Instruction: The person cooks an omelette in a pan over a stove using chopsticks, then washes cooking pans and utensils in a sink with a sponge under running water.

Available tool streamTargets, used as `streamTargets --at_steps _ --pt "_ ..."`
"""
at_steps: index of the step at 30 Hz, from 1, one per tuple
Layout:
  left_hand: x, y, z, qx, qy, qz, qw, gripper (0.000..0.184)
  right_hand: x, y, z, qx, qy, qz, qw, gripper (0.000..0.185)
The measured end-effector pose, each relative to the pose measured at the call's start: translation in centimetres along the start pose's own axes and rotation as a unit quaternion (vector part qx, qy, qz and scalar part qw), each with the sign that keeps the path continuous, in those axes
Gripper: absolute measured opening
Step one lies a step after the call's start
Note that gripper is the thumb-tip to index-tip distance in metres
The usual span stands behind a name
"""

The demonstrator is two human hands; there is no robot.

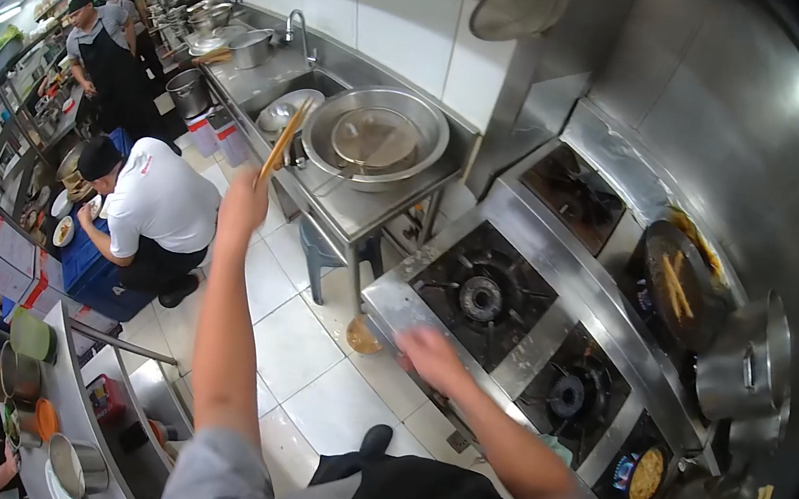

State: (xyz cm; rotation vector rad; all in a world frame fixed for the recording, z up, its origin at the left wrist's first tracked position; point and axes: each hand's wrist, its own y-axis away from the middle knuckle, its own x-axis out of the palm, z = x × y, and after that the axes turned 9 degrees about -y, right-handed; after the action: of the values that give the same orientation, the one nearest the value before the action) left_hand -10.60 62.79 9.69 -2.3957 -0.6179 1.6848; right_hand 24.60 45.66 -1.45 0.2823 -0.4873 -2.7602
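My left hand (244,201) is raised and closed around long wooden chopsticks (287,136), which point up toward the sink counter. Beyond their tips a wide metal basin (428,112) stands on the counter, with a round mesh strainer (374,137) in it. My right hand (433,357) is at the front edge of the steel stove (394,294). Motion smears its fingers, and I cannot make out whether they hold anything. Just left of it shows a round tan thing (363,336), its kind unclear.
Burners (482,299) fill the stove top. A dark wok (678,281) with wooden sticks and a tall pot (743,360) stand at the back right. A small pan (647,476) holds food. One person (165,193) sits at left; another (107,60) stands behind.
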Motion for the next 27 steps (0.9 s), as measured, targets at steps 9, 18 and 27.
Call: streamTargets --at_steps 9,18,27 --pt "-0.3 19.0 5.4 -0.166 0.070 0.050 0.982 0.033 9.9 -32.9 14.5 0.043 -0.672 -0.021 0.739 0.010" --pt "4.7 1.7 -1.9 0.103 -0.157 -0.002 0.982 0.017 -3.0 2.6 7.3 0.033 -0.366 -0.076 0.927 0.007" --pt "7.1 0.2 -12.3 0.178 -0.192 -0.067 0.963 0.050 -14.7 20.6 0.2 -0.080 -0.312 -0.296 0.899 0.008"
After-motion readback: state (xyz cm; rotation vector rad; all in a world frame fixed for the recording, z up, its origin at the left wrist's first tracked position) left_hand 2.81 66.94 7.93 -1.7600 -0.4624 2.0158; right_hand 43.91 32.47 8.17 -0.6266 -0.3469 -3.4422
